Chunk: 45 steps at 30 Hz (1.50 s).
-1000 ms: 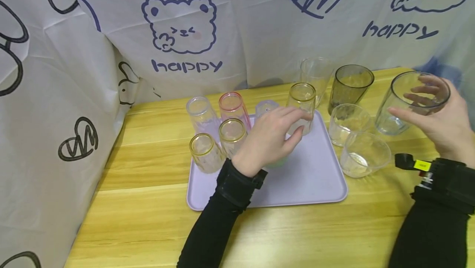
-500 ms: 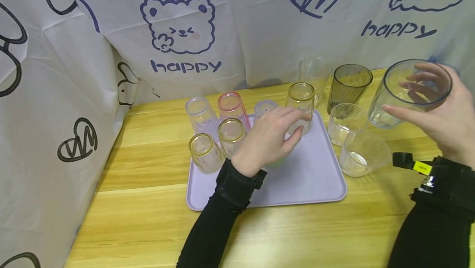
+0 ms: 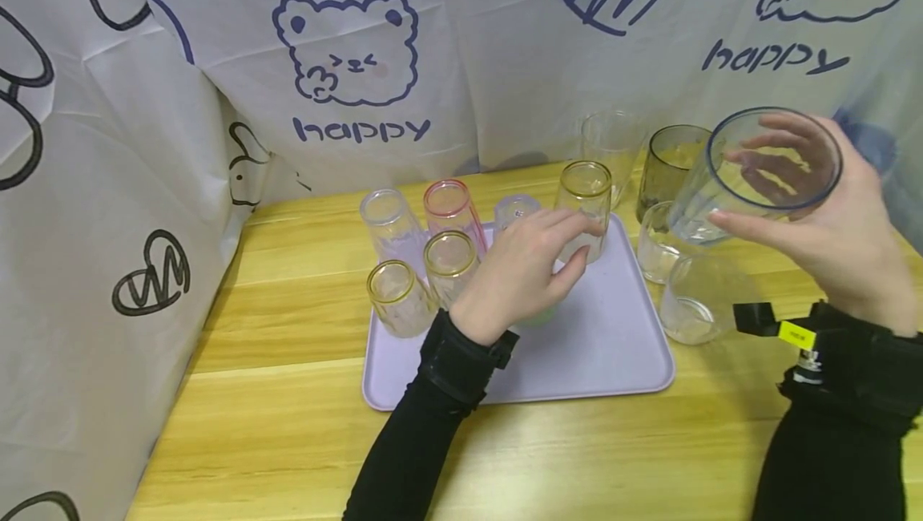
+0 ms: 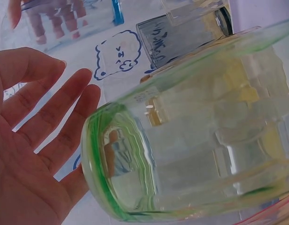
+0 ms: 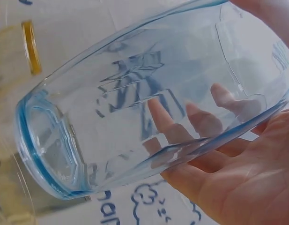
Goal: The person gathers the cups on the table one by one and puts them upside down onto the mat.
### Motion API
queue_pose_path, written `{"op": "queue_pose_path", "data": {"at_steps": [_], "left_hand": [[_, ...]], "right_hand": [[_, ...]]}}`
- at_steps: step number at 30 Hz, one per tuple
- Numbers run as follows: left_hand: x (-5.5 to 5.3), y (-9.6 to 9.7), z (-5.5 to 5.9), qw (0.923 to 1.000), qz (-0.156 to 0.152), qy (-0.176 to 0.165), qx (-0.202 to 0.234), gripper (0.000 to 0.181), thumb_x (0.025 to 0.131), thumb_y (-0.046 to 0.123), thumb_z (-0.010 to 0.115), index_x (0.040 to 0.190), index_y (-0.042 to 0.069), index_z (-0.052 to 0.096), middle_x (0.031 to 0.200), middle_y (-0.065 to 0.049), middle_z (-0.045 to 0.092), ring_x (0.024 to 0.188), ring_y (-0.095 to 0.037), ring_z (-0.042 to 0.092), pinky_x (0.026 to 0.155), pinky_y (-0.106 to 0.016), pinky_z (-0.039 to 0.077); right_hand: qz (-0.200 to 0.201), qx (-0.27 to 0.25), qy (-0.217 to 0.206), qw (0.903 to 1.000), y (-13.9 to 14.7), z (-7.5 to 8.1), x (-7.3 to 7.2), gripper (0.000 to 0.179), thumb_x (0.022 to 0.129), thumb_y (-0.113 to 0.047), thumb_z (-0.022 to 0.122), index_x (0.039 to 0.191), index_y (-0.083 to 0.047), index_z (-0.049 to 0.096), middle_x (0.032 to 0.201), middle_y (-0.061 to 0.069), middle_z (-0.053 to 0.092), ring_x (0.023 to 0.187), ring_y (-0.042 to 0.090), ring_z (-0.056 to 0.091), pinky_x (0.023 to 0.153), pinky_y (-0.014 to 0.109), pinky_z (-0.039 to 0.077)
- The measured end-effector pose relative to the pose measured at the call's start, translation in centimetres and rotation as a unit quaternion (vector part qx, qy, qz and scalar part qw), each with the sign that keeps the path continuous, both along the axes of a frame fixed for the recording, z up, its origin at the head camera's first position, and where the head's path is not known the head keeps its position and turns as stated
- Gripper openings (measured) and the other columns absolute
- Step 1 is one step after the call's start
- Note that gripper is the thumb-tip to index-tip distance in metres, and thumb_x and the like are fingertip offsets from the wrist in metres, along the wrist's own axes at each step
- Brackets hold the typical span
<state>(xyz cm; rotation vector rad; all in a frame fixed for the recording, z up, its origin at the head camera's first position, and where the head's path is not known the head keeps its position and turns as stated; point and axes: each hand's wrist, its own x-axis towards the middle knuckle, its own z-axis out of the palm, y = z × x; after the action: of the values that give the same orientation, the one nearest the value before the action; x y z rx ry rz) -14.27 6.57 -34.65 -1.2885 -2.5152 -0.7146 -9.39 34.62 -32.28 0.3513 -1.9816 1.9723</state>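
Observation:
My right hand (image 3: 844, 232) grips a tall blue-tinted drinking glass (image 3: 703, 204) from its right side, thumb and fingers around it. The glass is tilted and held above the table, mouth toward the head camera; in the right wrist view its thick blue base shows. My left hand (image 3: 519, 268) hovers over a lilac tray (image 3: 591, 353), fingers loosely bent. In the left wrist view a green-tinted glass (image 4: 181, 145) is beside its palm, and the fingers are not wrapped around it. From the head camera the left hand hides most of that glass.
Upside-down glasses are on the tray: gold-rimmed ones (image 3: 397, 300), a pink-rimmed one (image 3: 454, 208) and clear ones (image 3: 389, 220). Right of the tray stand a dark grey tumbler (image 3: 656, 180) and low clear cups (image 3: 688, 313). A tall clear glass (image 3: 609, 132) is behind, before the white cloth (image 3: 519, 72).
My right hand has lifted the blue-tinted glass off the table area and carried it left, tilting it more; it now overlaps the grey tumbler in view. The left hand has stayed still.

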Motion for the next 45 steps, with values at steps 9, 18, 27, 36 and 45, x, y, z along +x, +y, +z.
{"op": "queue_pose_path", "data": {"at_steps": [9, 18, 27, 36, 45], "left_hand": [[0.0, 0.0, -0.2, 1.0, -0.002, 0.002, -0.002, 0.024, 0.098, 0.016, 0.059, 0.121, 0.014, 0.069, 0.123, 0.001, 0.072, 0.116, -0.015, 0.067, 0.103, -0.029, 0.051], [0.0, 0.1, -0.3, 0.9999, -0.008, -0.002, -0.012, 0.024, 0.099, 0.017, 0.058, 0.121, 0.015, 0.069, 0.125, 0.0, 0.071, 0.119, -0.015, 0.066, 0.104, -0.029, 0.051], [0.0, 0.9, -1.0, 0.9993, -0.03, 0.013, -0.021, 0.021, 0.096, 0.013, 0.061, 0.115, 0.014, 0.069, 0.11, 0.001, 0.074, 0.103, -0.013, 0.069, 0.091, -0.029, 0.055], [0.2, 1.3, -1.4, 0.9991, -0.03, 0.008, -0.03, 0.022, 0.096, 0.013, 0.061, 0.116, 0.013, 0.069, 0.111, 0.0, 0.074, 0.105, -0.014, 0.069, 0.091, -0.031, 0.055], [0.3, 1.5, -1.2, 0.9997, -0.016, -0.016, -0.009, 0.032, 0.098, 0.015, 0.06, 0.129, 0.009, 0.06, 0.127, -0.003, 0.069, 0.119, -0.016, 0.065, 0.101, -0.029, 0.053]], "right_hand": [[0.055, -0.035, 0.015, 0.9978, -2.2, 0.5, -0.2, 0.089, 0.066, 0.037, 0.065, 0.144, 0.0, 0.046, 0.128, 0.011, 0.061, 0.118, 0.017, 0.065, 0.104, 0.016, 0.05], [0.07, -0.025, 0.012, 0.9972, -3.6, 0.5, -0.6, 0.088, 0.065, 0.034, 0.069, 0.142, -0.002, 0.048, 0.127, 0.011, 0.06, 0.117, 0.017, 0.065, 0.104, 0.018, 0.05], [0.06, 0.015, 0.006, 0.9981, -3.6, 0.6, -0.6, 0.088, 0.065, 0.029, 0.074, 0.143, -0.003, 0.048, 0.128, 0.011, 0.061, 0.117, 0.015, 0.064, 0.105, 0.015, 0.048], [0.052, 0.026, -0.001, 0.9983, -3.8, 0.9, -0.7, 0.088, 0.065, 0.026, 0.077, 0.143, -0.005, 0.049, 0.126, 0.01, 0.061, 0.116, 0.016, 0.064, 0.104, 0.013, 0.048], [0.088, -0.031, 0.004, 0.9957, -4.0, 0.3, -1.1, 0.083, 0.07, 0.031, 0.068, 0.143, -0.004, 0.048, 0.129, 0.01, 0.06, 0.12, 0.018, 0.063, 0.106, 0.018, 0.049]]}}
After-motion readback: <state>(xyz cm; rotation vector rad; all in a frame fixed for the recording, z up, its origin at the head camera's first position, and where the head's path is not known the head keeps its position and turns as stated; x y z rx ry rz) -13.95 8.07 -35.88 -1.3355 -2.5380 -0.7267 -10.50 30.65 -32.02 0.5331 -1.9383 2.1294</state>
